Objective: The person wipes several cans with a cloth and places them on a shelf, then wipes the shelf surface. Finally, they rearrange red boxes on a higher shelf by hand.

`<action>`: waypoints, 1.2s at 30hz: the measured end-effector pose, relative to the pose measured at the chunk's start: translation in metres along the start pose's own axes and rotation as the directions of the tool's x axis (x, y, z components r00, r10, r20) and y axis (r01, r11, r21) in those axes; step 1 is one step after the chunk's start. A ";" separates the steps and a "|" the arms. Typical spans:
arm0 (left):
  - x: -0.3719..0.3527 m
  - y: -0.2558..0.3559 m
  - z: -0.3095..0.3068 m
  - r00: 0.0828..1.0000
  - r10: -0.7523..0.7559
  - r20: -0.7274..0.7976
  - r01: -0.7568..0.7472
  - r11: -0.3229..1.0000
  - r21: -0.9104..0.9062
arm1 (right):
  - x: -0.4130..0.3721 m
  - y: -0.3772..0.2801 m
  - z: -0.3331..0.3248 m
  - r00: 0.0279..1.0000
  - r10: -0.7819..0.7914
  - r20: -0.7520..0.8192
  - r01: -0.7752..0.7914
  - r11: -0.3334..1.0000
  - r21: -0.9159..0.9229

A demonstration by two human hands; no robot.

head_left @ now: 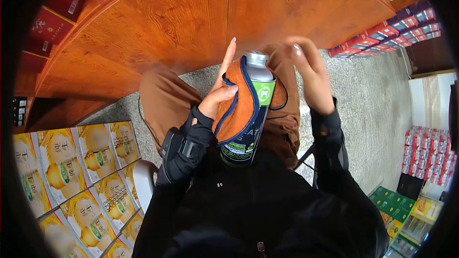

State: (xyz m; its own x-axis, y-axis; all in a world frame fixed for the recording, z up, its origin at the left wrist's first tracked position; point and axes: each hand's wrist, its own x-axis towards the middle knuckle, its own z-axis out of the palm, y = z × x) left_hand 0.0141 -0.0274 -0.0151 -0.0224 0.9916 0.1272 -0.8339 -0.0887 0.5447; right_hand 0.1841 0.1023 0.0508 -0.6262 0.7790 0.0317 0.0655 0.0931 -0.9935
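Observation:
My left hand [217,91] grips a tall can [248,119] with a silver top and a dark and green label, holding an orange cloth [234,110] wrapped against its side. The can stands upright in front of my chest, over my brown trousers. My right hand [311,74] hovers just right of the can's top, fingers curled and blurred, not clearly touching the can or cloth. Both arms wear black sleeves.
A curved wooden counter [181,14] fills the top. Yellow cartons [71,162] are stacked at lower left, red boxes [52,14] at upper left, red and blue packs [392,33] at upper right, red packs [428,155] at right. Grey speckled floor [373,114] lies on the right.

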 end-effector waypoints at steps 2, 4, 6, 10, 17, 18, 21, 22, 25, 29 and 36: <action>0.004 -0.005 0.001 0.998 -0.057 -0.004 0.057 0.997 -0.043 | 0.015 0.004 0.017 0.972 -0.102 0.213 0.018 0.932 0.362; 0.001 -0.011 -0.011 0.995 -0.095 -0.020 0.095 0.995 -0.041 | 0.021 0.014 0.033 0.937 -0.051 0.346 -0.072 0.941 0.332; -0.010 -0.014 -0.019 0.961 -0.220 -0.167 0.205 0.974 -0.100 | 0.026 0.028 0.036 0.929 0.021 0.370 -0.157 0.927 0.340; -0.031 -0.027 -0.026 0.976 -0.176 -0.131 0.179 0.984 0.011 | 0.028 0.044 0.035 0.910 0.247 0.334 -0.371 0.846 0.384; -0.061 -0.031 -0.007 0.988 -0.043 -0.146 0.125 0.772 0.623 | 0.029 0.071 0.027 0.911 0.299 0.283 -0.408 0.752 0.518; -0.062 -0.031 -0.002 0.988 -0.038 -0.147 0.128 0.733 0.668 | 0.031 0.075 0.025 0.866 0.367 0.341 -0.500 0.653 0.568; -0.056 -0.028 0.006 0.996 0.075 -0.046 0.024 0.281 0.959 | 0.032 0.082 0.025 0.864 0.373 0.339 -0.504 0.655 0.564; -0.052 -0.028 0.009 0.996 0.074 -0.050 0.027 0.282 0.959 | 0.032 0.083 0.026 0.870 0.363 0.334 -0.493 0.666 0.560; -0.021 -0.018 0.023 0.986 0.105 -0.128 0.098 0.258 0.961 | 0.033 0.106 0.027 0.969 0.009 0.248 -0.097 0.934 0.343; 0.014 -0.020 0.010 0.976 0.196 -0.094 0.064 0.157 0.986 | 0.030 0.091 0.025 0.969 0.073 0.237 -0.142 0.947 0.288; -0.026 -0.029 0.018 0.992 0.124 -0.011 0.011 -0.004 1.000 | 0.023 0.077 0.025 0.909 0.366 0.198 -0.416 0.815 0.403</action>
State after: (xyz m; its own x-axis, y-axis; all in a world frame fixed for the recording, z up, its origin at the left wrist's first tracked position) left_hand 0.0492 -0.0521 -0.0190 -0.1315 0.9739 0.1849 0.5543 -0.0824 0.8283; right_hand 0.1551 0.1116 -0.0282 -0.6993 0.6195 -0.3566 0.0011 -0.4979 -0.8672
